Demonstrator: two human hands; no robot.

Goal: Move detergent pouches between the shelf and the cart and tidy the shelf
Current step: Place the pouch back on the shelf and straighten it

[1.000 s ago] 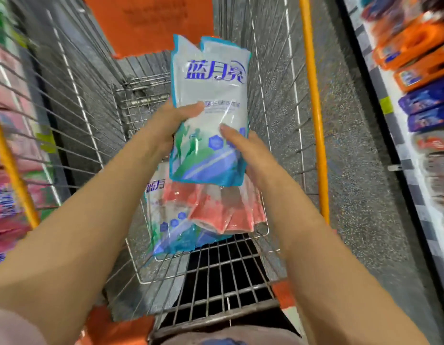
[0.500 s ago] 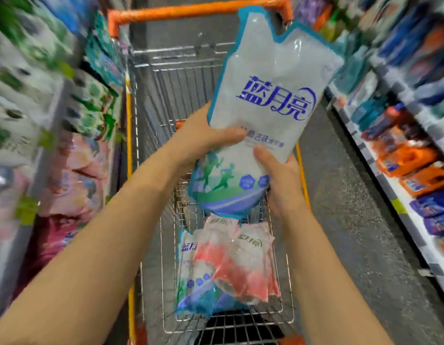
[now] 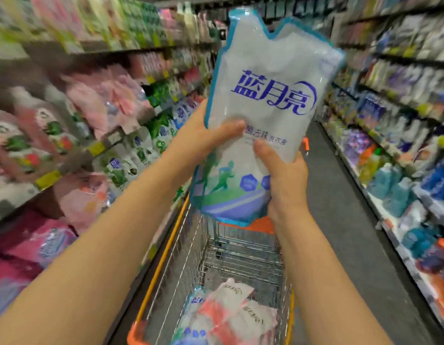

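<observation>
A white detergent pouch with a blue edge and blue lettering is held upright, high above the wire cart. My left hand grips its left side, thumb across the front. My right hand grips its lower right part, thumb pressed on the front. Several more pouches, white with pink and blue, lie in the near end of the cart basket. The shelf on the left carries rows of pink, green and blue pouches.
The cart has orange rails and fills the aisle between my arms. A second shelf with bottles and pouches runs along the right. Grey floor lies between the cart and the right shelf.
Both hands have lifted the pouch from just above the cart's pouches to well above the cart. My view has risen from the basket toward the aisle and shelves.
</observation>
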